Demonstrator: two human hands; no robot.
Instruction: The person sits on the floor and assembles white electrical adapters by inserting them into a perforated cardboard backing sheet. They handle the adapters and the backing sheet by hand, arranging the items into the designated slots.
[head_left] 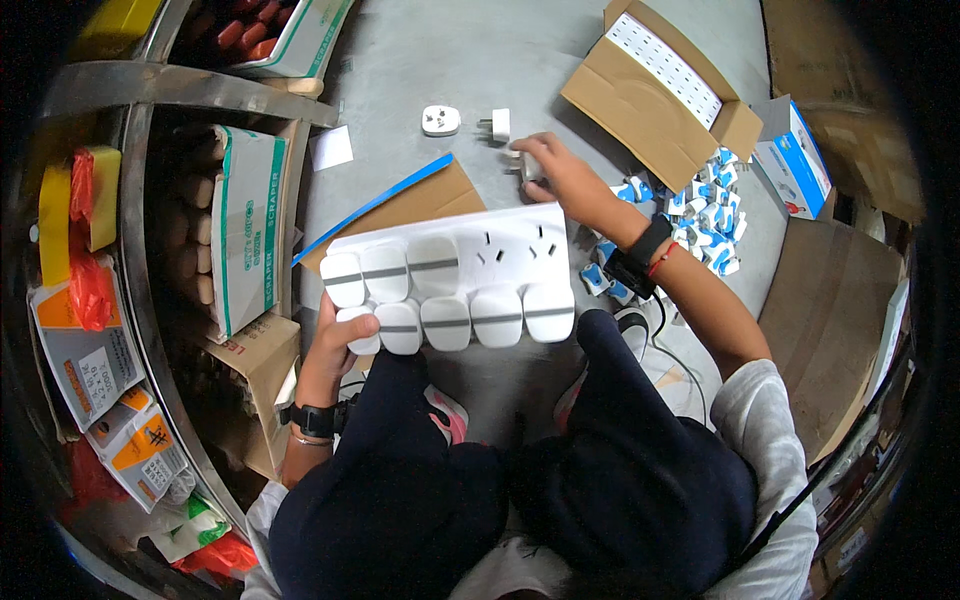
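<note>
My left hand (338,338) holds a white board with slots (520,245) by its lower left corner, thumb over the front, tilted above my knees. Several white plug adapters (445,322) sit on it in two rows, most with a grey stripe. At its upper right, two sets of pin slots are bare. Beyond the board, my right hand (560,172) has its fingers closed round a white plug adapter (530,166) at the grey floor; its pins point left. Next to it a second plug adapter (501,125) lies on its side, and a third (440,120) shows its socket holes.
An open cardboard box (640,105) at the far right holds a slotted white panel. Beside it lie a pile of small blue-and-white pieces (705,215) and a blue-and-white box (792,160). A flat cardboard piece (410,205) lies behind the board. Metal shelving (135,200) with boxes lines the left.
</note>
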